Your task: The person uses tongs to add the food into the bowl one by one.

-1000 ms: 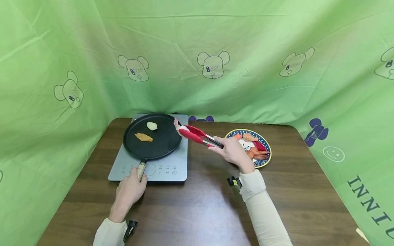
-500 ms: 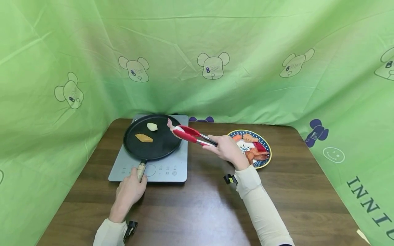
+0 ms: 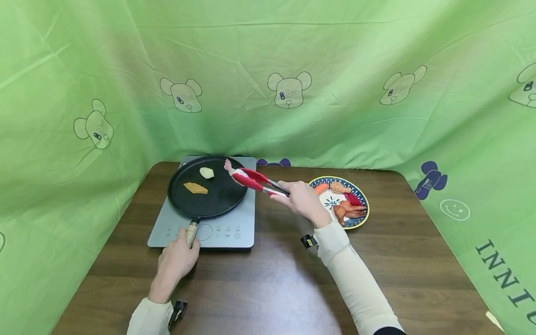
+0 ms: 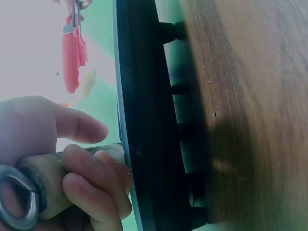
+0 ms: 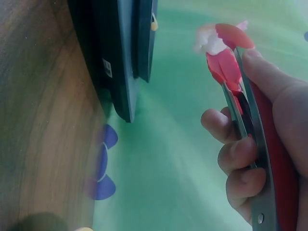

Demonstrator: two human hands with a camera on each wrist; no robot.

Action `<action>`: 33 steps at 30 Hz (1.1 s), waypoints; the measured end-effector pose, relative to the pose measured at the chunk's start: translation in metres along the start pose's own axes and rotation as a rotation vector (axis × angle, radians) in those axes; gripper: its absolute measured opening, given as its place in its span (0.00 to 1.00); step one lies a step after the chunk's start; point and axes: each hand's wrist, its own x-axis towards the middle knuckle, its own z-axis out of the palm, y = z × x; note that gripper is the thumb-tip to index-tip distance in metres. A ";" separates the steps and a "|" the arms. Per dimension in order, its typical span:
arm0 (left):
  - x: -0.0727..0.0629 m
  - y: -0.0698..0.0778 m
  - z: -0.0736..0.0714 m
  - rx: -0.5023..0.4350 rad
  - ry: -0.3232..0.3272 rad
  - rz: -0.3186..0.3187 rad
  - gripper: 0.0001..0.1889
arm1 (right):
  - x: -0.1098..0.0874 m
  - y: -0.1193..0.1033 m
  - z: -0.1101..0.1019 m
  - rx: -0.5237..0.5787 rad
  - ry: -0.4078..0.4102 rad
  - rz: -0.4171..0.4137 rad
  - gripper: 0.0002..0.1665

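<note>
My left hand point(image 3: 177, 258) grips the handle point(image 3: 191, 232) of a round black frying pan point(image 3: 209, 204); the left wrist view shows its fingers curled round the handle point(image 4: 53, 178). On the pan lie a tan flat piece of food point(image 3: 195, 188) and a small pale piece point(image 3: 206, 172). In my right hand point(image 3: 303, 201) is a pair of red-tipped tongs point(image 3: 255, 179), held above the pan's right edge. Between the tongs' tips is a white and pink piece, shrimp-like with a pink tail point(image 3: 228, 165); the right wrist view shows its white part point(image 5: 209, 41).
The pan sits on a grey induction cooktop point(image 3: 238, 228) with printed controls. To the right, a blue-patterned plate point(image 3: 362, 195) holds several foods, including a reddish-brown piece point(image 3: 347, 210). A green curtain point(image 3: 335, 125) hangs behind and beside the wooden table point(image 3: 268, 279).
My right hand has moved left with the tongs, bringing the pinched piece from the pan's right rim further over the pan. The left hand and pan look unmoved.
</note>
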 end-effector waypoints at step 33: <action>-0.002 0.000 0.002 0.004 -0.023 0.022 0.28 | 0.040 -0.011 0.008 -0.049 -0.049 0.085 0.23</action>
